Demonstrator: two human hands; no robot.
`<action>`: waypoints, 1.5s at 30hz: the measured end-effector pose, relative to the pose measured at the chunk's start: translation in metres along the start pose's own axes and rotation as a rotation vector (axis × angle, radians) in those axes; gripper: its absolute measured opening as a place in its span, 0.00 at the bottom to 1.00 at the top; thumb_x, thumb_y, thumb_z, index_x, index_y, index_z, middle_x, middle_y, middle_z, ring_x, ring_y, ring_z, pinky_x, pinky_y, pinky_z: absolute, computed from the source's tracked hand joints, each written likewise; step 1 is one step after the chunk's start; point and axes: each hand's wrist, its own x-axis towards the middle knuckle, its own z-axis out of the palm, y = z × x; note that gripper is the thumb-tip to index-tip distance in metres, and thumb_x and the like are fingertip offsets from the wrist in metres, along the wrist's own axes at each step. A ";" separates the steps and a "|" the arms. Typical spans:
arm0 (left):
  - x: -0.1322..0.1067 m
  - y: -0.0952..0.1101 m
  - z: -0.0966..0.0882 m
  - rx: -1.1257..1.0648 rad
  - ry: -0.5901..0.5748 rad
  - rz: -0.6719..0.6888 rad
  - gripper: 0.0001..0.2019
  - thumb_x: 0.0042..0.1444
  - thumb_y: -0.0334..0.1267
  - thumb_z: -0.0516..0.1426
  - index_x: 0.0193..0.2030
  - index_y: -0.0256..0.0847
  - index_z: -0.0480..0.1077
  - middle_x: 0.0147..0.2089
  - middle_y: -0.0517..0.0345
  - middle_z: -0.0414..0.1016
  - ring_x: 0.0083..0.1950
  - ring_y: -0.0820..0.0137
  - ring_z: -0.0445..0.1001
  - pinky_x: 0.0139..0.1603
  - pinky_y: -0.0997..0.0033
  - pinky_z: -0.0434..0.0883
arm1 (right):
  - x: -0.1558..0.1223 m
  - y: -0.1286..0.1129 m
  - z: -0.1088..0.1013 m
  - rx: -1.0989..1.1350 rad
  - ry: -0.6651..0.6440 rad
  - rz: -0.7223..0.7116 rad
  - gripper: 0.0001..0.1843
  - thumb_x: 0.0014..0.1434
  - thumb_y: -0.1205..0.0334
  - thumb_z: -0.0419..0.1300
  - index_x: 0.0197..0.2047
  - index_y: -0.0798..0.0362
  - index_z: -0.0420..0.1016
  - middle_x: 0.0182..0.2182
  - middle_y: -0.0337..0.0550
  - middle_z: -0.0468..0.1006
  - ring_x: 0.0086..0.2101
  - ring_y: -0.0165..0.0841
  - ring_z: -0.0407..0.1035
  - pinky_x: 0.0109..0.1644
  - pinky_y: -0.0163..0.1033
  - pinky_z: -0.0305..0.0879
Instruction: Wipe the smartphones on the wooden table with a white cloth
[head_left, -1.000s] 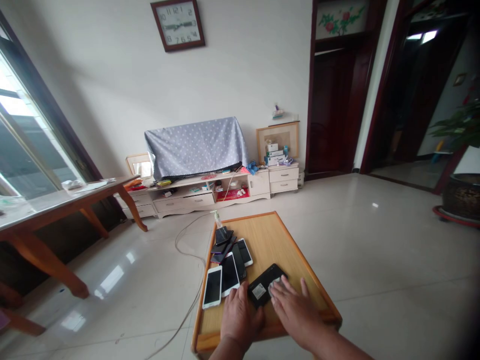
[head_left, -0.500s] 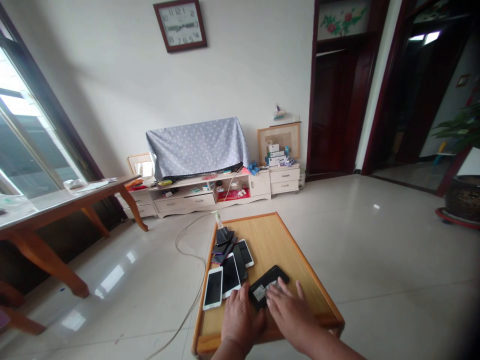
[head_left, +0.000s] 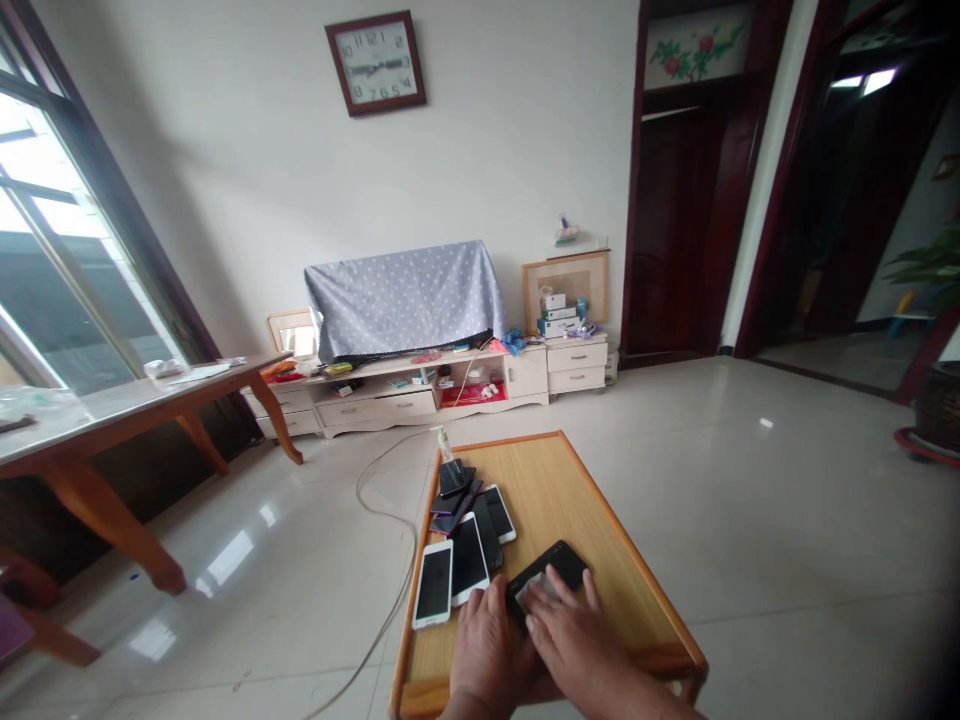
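A black phone [head_left: 559,566] lies back-up on the low wooden table [head_left: 555,490] near its front edge. My left hand [head_left: 491,645] rests on the phone's near left end, fingers curled against it. My right hand [head_left: 574,640] lies over the phone's near half with fingers stretched out flat, pressing something pale, perhaps a cloth, onto it. Just left of my hands lies a row of several phones [head_left: 461,555], some white, some dark, screens up.
A spray bottle [head_left: 445,446] stands at the table's far left corner. A white cable [head_left: 382,520] runs over the shiny tile floor. A wooden bench table [head_left: 112,420] stands left; a TV cabinet [head_left: 420,385] with a cloth-covered screen stands at the wall.
My right hand has slid towards me and to the left across the black phone, now covering its label. The view has tilted slightly up and shifted right.
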 end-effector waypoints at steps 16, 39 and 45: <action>0.001 0.000 -0.002 -0.022 0.008 0.020 0.34 0.52 0.42 0.55 0.67 0.38 0.58 0.62 0.49 0.70 0.61 0.60 0.65 0.65 0.67 0.59 | 0.019 -0.008 0.011 0.007 0.016 -0.037 0.24 0.71 0.54 0.41 0.65 0.34 0.65 0.64 0.37 0.68 0.68 0.45 0.50 0.69 0.71 0.24; 0.000 0.003 -0.002 -0.033 0.028 -0.010 0.36 0.50 0.45 0.59 0.66 0.40 0.58 0.61 0.49 0.70 0.63 0.59 0.64 0.67 0.66 0.56 | 0.022 0.023 0.002 -0.132 0.086 0.220 0.28 0.70 0.53 0.39 0.68 0.45 0.63 0.68 0.43 0.61 0.70 0.47 0.43 0.68 0.69 0.16; -0.001 0.008 -0.011 -0.038 -0.035 -0.019 0.34 0.52 0.41 0.57 0.67 0.41 0.58 0.62 0.49 0.69 0.62 0.61 0.64 0.66 0.67 0.56 | -0.005 0.001 0.005 -0.036 0.009 0.001 0.26 0.71 0.52 0.40 0.67 0.40 0.63 0.66 0.40 0.66 0.69 0.44 0.47 0.69 0.66 0.17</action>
